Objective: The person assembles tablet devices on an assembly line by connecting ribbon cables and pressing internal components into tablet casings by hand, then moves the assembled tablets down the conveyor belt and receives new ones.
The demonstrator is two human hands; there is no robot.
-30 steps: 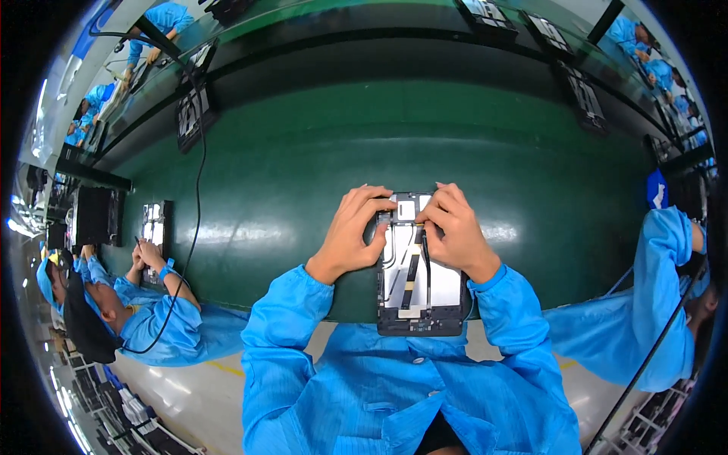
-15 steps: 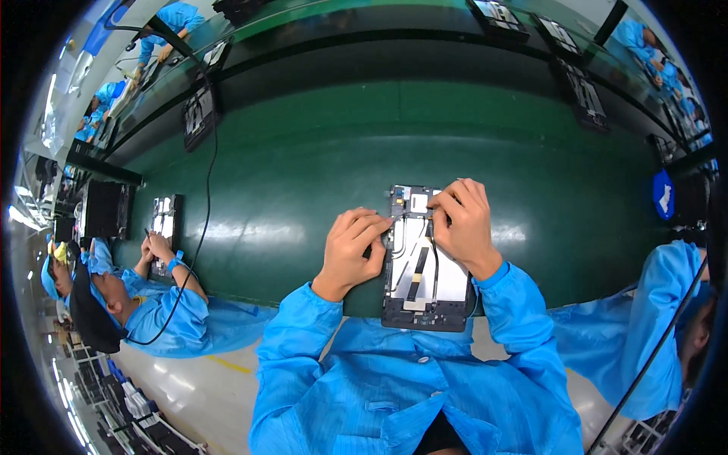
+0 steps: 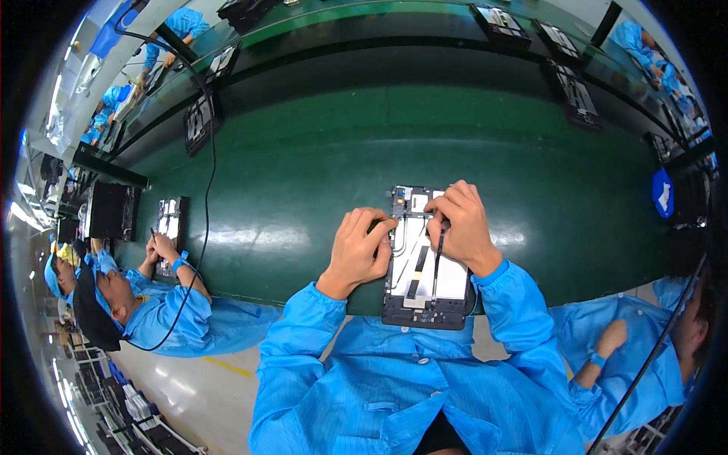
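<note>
- Opened tablet-like device (image 3: 453, 277): black frame, silver middle, innards exposed; lay lengthwise before me.
- Thin black cable (image 3: 436, 273): ran along its right half.
- Dark strip (image 3: 414, 288): slanted, just left of that.

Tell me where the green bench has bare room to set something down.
The green bench is bare between the left hand and the co-worker's device; right of the right hand, toward the blue object; and beyond the opened device, toward the shelf. Crowded: the opened device, under both hands, and the far left, by the black box.
</note>
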